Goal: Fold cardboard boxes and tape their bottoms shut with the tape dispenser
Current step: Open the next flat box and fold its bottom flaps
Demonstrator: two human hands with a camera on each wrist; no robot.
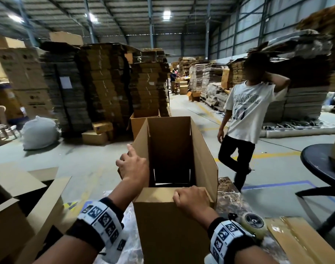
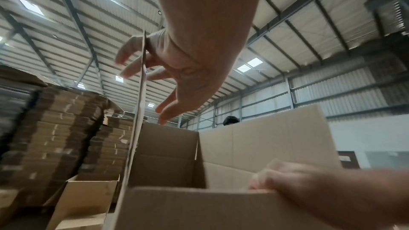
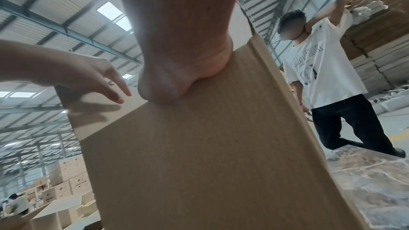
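The cardboard box (image 1: 174, 168) is stood on the marble-patterned table (image 1: 231, 197), squared open, with its upper flaps raised and its dark interior seen from the head view. The near flap is gripped by the right hand (image 1: 189, 199), whose fingers are curled over the edge. The left flap is met by the left hand (image 1: 132, 166): in the left wrist view the cardboard edge is seen passing between its loosely spread fingers (image 2: 130, 73), so a light hold rather than a firm clamp is judged. The tape dispenser (image 1: 253, 223) is lying on the table just beside the right wrist, next to a flattened board (image 1: 304, 242). The step in hand is judged to be the folding of flaps before taping. For a clean result, the two short flaps should be pressed down first along their scored creases, the box walls should be kept square, and the long flaps should then be brought together so their edges meet without overlap. The box should be steadied by one hand while the dispenser is fetched. A bystander (image 1: 246, 119) is standing beyond the table, well apart from the box.
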